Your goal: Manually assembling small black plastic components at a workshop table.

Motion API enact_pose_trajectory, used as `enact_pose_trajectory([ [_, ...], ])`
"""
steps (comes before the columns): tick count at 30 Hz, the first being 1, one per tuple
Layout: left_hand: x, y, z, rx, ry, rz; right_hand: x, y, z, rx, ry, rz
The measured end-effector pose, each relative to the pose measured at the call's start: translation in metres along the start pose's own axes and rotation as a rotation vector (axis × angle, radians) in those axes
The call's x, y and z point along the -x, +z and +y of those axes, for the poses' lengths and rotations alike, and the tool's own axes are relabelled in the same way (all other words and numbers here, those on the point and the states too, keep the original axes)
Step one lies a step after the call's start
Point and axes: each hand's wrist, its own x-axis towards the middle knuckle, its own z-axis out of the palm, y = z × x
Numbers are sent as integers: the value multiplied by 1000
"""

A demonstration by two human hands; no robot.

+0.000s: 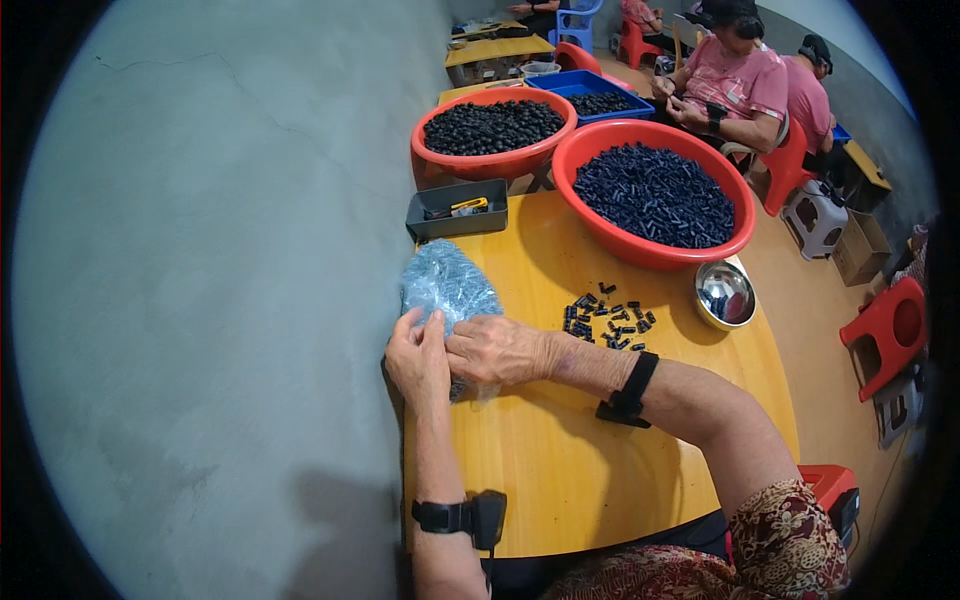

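Observation:
A clear plastic bag [450, 275], bulging with small dark pieces, lies on the yellow table [560, 450] against the grey wall. At its near end my left hand [418, 358] pinches the gathered film between thumb and fingers. My right hand [495, 350] comes in from the right with its fingers curled on the same end of the bag, close beside the left. The tips of its fingers are partly hidden. Several short black cylindrical pieces [620, 325] lie loose to the right of my right hand, beyond the forearm.
Behind the loose pieces stands a red basin [742, 222] heaped with black cylinders; another red basin [430, 152] holds rounded black pieces. A metal bowl [738, 308] sits near the right edge. A grey tray [418, 222] with a yellow cutter touches the wall. People [745, 80] sit farther back.

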Motion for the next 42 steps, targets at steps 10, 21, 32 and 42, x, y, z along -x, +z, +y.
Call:
enact_pose_trajectory([
  [10, -8, 3, -11, 36, 71, 44, -2, 15, 38, -109, 732, 142],
  [21, -28, 12, 40, 29, 230, 35, -13, 12, 46, -241, 921, -3],
  [32, -58, 12, 50, 44, 183, -70, -32, -10, 62, -1114, 1192, 456],
  [42, -12, 16, 53, -207, 150, -112, -29, -19, 62, -1147, 1369, 511],
])
